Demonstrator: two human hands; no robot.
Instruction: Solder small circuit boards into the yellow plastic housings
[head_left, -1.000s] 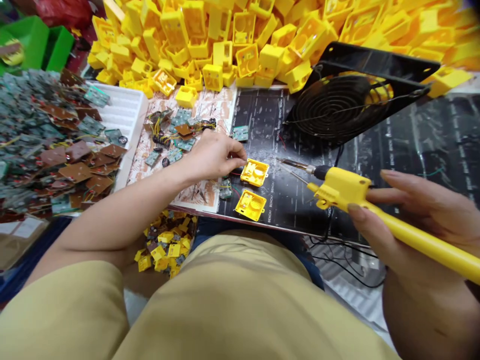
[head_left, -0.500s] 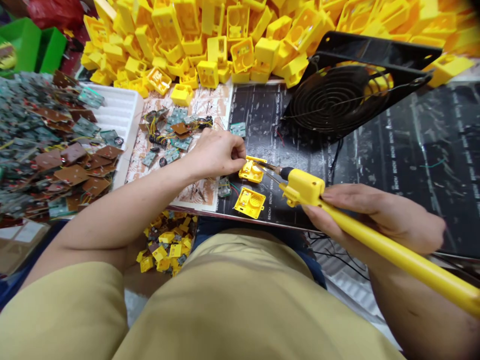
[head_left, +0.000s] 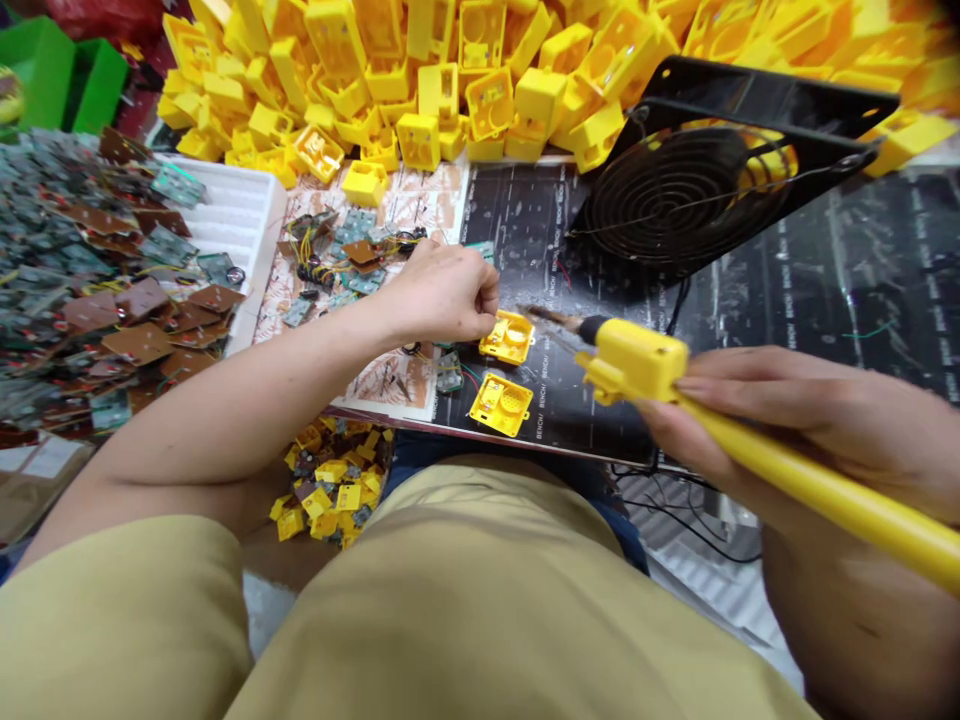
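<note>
My right hand [head_left: 795, 420] is closed around a yellow soldering iron [head_left: 645, 360], whose dark tip points left and sits just above and right of a small open yellow case [head_left: 508, 338]. Fingers of my left hand [head_left: 457, 295] are curled into a pinch at that case's left edge; what they hold, if anything, is hidden. Nearer me lies a second open yellow case half [head_left: 501, 404] with a round grille inside. A small green circuit board [head_left: 449, 372] with thin wires rests to its left.
A black fan [head_left: 675, 200] stands tilted at the back right. Yellow cases [head_left: 420, 140] are heaped along the back. Circuit boards [head_left: 142, 330] pile up at left by a white tray [head_left: 255, 200]. Wired boards [head_left: 360, 255] lie beyond my left hand. Below the table edge is a heap of yellow parts [head_left: 322, 500].
My right hand has drawn the soldering iron to the right, and its tip has come off the upper case. My left hand stays beside that case, shifted slightly.
</note>
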